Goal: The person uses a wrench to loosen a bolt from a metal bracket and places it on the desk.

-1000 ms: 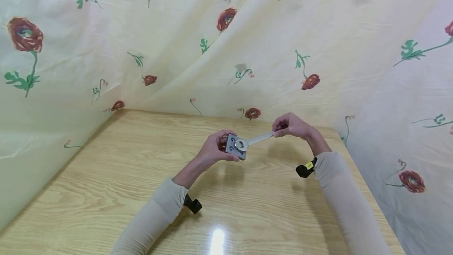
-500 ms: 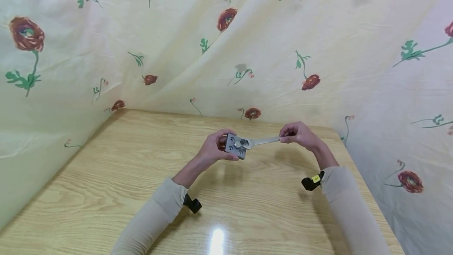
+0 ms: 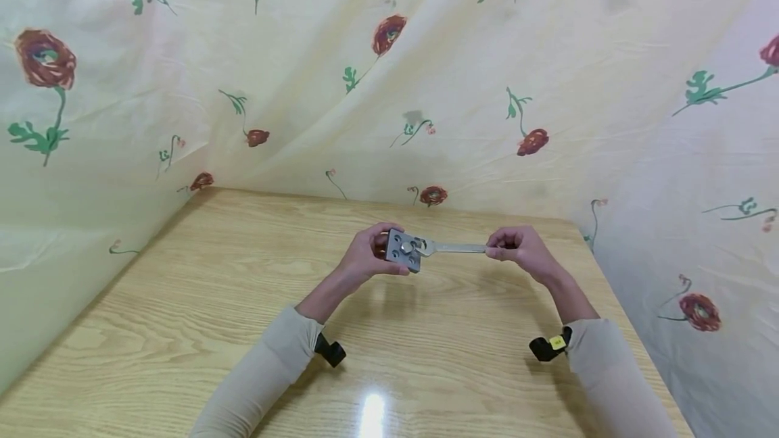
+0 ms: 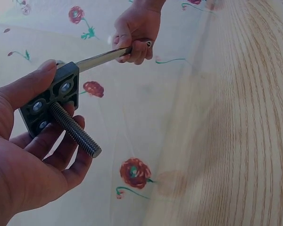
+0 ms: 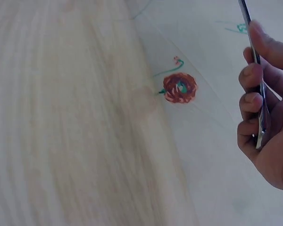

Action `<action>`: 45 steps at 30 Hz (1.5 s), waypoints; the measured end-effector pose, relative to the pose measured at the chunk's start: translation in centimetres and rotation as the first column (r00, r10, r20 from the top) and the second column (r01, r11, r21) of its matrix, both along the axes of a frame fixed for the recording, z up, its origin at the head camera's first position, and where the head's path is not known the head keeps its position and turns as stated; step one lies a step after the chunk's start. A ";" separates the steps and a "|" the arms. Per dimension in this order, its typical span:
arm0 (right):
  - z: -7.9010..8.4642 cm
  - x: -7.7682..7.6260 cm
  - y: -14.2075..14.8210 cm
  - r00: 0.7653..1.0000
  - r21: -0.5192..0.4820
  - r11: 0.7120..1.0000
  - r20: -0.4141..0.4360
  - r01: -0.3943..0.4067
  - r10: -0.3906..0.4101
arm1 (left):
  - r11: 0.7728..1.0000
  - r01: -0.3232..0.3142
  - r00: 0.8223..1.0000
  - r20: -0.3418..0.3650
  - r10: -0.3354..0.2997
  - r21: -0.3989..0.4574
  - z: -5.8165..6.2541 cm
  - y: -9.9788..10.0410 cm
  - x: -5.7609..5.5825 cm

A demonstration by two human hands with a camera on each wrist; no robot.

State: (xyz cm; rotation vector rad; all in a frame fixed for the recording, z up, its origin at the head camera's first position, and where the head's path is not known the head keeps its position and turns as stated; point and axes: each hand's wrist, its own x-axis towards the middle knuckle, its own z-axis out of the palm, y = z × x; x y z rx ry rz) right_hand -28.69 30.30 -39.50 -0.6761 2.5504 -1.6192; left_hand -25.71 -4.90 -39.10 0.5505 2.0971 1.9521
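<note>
My left hand [image 3: 368,252] grips a grey square plate [image 3: 395,257] by its edges, above the table. Several holes show in the plate, and a bolt passes through its middle. The bolt's head [image 3: 406,247] faces up in the head view; its threaded shank [image 4: 75,129] sticks out of the plate's other side in the left wrist view. My right hand [image 3: 517,249] pinches the far end of a silver wrench [image 3: 459,247] between thumb and fingers. The wrench's forked end lies over the plate, right beside the bolt head. In the right wrist view, fingers [image 5: 251,101] curl round the wrench handle.
A wood-grain table [image 3: 243,276] lies under both hands. Flower-printed cloth [image 3: 304,86] hangs behind the table and along its sides. Each wrist wears a black camera, such as the right one [image 3: 546,349].
My right hand has moved right and toward me, swinging the wrench handle down to nearly level. The wrench end has slid from round the bolt head to its right side. The left hand stays put.
</note>
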 end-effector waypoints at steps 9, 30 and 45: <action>-0.2 2.2 -1.5 0.996 -0.036 0.995 -0.012 0.091 -0.091 | 0.999 -0.041 0.999 0.011 0.041 -0.003 0.0 0.0 0.0; -1.2 5.8 -4.0 0.966 -0.053 0.965 0.048 0.258 -0.256 | 0.997 -0.070 0.998 0.008 0.070 0.041 0.2 0.2 -0.2; -1.3 6.8 -4.9 0.944 -0.061 0.943 0.063 0.326 -0.323 | 0.996 -0.085 0.996 -0.001 0.085 0.042 0.0 0.0 -0.1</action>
